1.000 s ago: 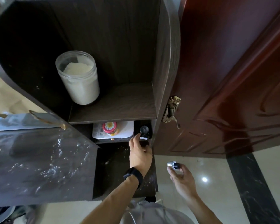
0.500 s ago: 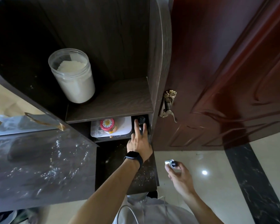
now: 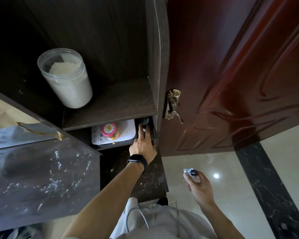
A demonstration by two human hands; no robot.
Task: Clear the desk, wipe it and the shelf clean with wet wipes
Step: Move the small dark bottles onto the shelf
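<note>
left hand (image 3: 142, 146): outstretched, touching dark object (image 3: 144, 121) in shelf (image 3: 109, 146) | right hand (image 3: 199, 186): pinches silver item (image 3: 190, 171)

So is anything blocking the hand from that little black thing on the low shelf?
Nothing visible: the left hand touches the small black round-topped object. The red-lidded daisy jar stands aside, to its left.

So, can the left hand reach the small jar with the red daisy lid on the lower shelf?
Probably yes: the left hand is inside that same lower shelf, just right of the jar, with nothing between them.
</note>
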